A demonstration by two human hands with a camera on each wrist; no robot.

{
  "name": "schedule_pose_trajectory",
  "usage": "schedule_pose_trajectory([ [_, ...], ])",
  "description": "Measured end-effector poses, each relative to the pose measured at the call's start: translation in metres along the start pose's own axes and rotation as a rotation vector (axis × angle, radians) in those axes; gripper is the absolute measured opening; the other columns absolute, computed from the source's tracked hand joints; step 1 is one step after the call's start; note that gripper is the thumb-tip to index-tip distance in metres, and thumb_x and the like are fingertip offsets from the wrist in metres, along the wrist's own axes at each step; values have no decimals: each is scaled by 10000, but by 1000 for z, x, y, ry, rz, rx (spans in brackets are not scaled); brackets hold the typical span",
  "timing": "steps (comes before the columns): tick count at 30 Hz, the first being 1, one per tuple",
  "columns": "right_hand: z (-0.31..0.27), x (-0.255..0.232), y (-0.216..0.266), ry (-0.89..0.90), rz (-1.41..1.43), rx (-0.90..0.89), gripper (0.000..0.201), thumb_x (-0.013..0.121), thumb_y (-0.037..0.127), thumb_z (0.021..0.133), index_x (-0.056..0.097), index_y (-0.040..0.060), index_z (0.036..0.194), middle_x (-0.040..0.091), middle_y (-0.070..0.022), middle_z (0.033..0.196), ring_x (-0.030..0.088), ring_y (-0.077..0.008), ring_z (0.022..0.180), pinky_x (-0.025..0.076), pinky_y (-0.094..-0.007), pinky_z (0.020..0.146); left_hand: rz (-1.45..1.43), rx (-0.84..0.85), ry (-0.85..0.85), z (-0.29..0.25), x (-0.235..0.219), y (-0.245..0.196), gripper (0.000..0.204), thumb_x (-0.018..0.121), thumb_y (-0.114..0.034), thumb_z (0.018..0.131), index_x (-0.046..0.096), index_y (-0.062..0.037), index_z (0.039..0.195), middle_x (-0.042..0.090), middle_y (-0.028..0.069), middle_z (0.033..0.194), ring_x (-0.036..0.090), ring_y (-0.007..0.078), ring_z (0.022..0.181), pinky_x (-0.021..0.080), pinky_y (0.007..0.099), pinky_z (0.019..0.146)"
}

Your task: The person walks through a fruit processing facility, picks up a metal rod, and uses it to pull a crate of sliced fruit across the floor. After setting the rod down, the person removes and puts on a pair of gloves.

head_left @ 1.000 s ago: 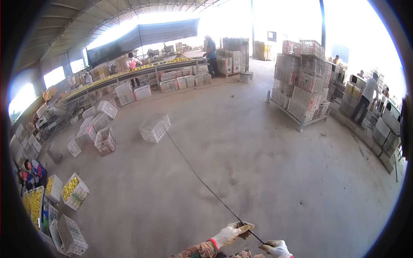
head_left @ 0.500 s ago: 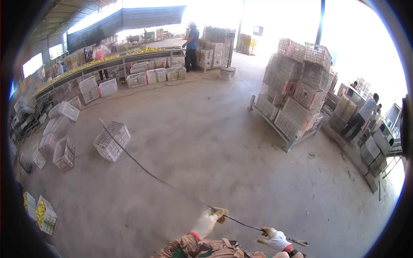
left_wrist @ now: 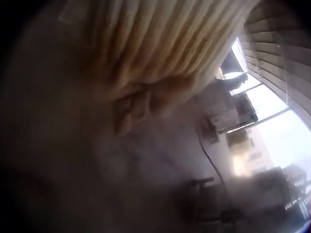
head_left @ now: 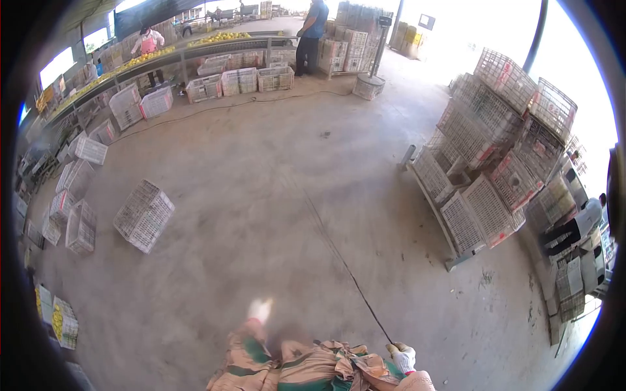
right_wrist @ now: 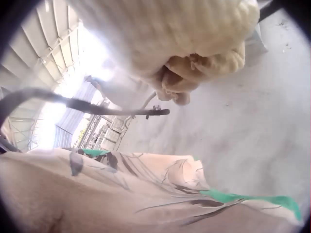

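My right hand (head_left: 402,357), in a white knit glove, grips one end of a long thin dark rod (head_left: 355,283). From the fist the rod reaches forward over the floor, its far part blurred. The right wrist view shows the gloved fingers (right_wrist: 182,73) curled in, and a dark curved end piece (right_wrist: 116,110) to their left. My left hand (head_left: 260,310) is a bright blur in front of the camouflage clothing, apart from the rod. Its glove (left_wrist: 155,53) fills the top of the left wrist view, fingers loosely bent, holding nothing. A white slatted crate (head_left: 145,215) sits alone on the floor.
Stacked crates (head_left: 486,150) stand on a low metal frame at right. More crates (head_left: 77,195) line the left side. A conveyor (head_left: 176,55) with yellow fruit runs along the back, where a person in blue (head_left: 313,32) stands. A cable (head_left: 228,107) crosses the floor.
My left hand has let go of the rod and moved left. The rod, earlier reaching to the lone crate, has swung right, away from it. My right hand still grips it.
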State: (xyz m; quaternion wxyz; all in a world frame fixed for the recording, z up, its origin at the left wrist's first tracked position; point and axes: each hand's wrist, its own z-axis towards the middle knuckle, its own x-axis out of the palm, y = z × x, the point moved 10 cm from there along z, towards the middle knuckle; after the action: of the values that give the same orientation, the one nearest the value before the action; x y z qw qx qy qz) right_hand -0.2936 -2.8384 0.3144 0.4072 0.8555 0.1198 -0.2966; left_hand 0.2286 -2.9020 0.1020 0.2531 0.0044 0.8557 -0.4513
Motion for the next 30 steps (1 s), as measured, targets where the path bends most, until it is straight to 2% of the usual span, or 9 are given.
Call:
schedule_pose_trajectory([
  [5, 182, 9, 59, 20, -136, 209, 338, 699, 267, 706, 693, 15, 931, 655, -89, 719, 604, -152, 668, 481, -290, 665, -539, -909, -598, -17, -152, 199, 318, 542, -346, 820, 613, -36, 820, 609, 132, 697, 584, 271, 604, 450, 420, 517],
  [10, 351, 14, 94, 0, -162, 422, 335, 701, 280, 710, 698, 58, 961, 677, -128, 947, 651, -190, 825, 501, -299, 754, -508, -1036, -638, 131, -119, 100, 262, 564, -321, 811, 630, -98, 932, 638, 143, 815, 607, 270, 750, 471, 385, 603],
  [12, 381, 4, 177, 44, -270, 318, 339, 696, 296, 696, 696, 122, 986, 678, -110, 916, 652, -194, 788, 505, -310, 731, -463, -939, -492, 249, -50, 10, 261, 572, -310, 807, 637, -123, 976, 649, 147, 862, 617, 269, 809, 479, 371, 638],
  [15, 443, 11, 273, 181, -689, -517, 350, 677, 306, 678, 684, 159, 996, 668, -88, 822, 643, -209, 708, 509, -324, 690, -306, -437, -131, 436, 92, -236, 359, 573, -330, 810, 625, -76, 1059, 667, 172, 895, 621, 319, 860, 467, 394, 715],
  [17, 486, -6, 327, 83, -586, -464, 275, 659, 247, 691, 682, 152, 947, 620, -42, 704, 598, -175, 594, 492, -292, 593, -80, -79, 93, 576, 228, -372, 511, 542, -416, 817, 586, 2, 1106, 623, 236, 1019, 573, 401, 989, 444, 435, 833],
  [21, 605, -23, 385, 31, 266, 314, 182, 652, 218, 770, 688, 104, 907, 559, -12, 631, 505, -98, 497, 415, -248, 458, -132, 323, 380, 599, 368, -750, 274, 569, -258, 867, 621, -23, 998, 641, 38, 833, 578, 117, 717, 457, 254, 640],
  [23, 676, -39, 439, -48, 239, 239, 349, 640, 264, 770, 667, -27, 959, 596, -48, 646, 497, -129, 487, 412, -253, 472, -216, 390, 508, 619, 418, -821, 253, 547, -239, 886, 624, -27, 1002, 644, 38, 884, 577, 108, 785, 451, 244, 715],
  [27, 802, -53, 510, -73, 239, 204, 392, 642, 280, 780, 646, -36, 1011, 601, -50, 662, 510, -119, 520, 414, -258, 490, 260, 319, 514, 740, 482, -779, 283, 565, -258, 856, 620, -18, 995, 649, 66, 826, 593, 147, 692, 473, 288, 625],
  [30, 872, -55, 552, -26, 380, 255, 423, 645, 295, 779, 634, -29, 1050, 602, -44, 670, 514, -112, 537, 409, -263, 500, 185, 45, 462, 840, 444, -608, 313, 566, -282, 834, 619, 3, 951, 639, 141, 793, 616, 232, 686, 486, 351, 590],
])
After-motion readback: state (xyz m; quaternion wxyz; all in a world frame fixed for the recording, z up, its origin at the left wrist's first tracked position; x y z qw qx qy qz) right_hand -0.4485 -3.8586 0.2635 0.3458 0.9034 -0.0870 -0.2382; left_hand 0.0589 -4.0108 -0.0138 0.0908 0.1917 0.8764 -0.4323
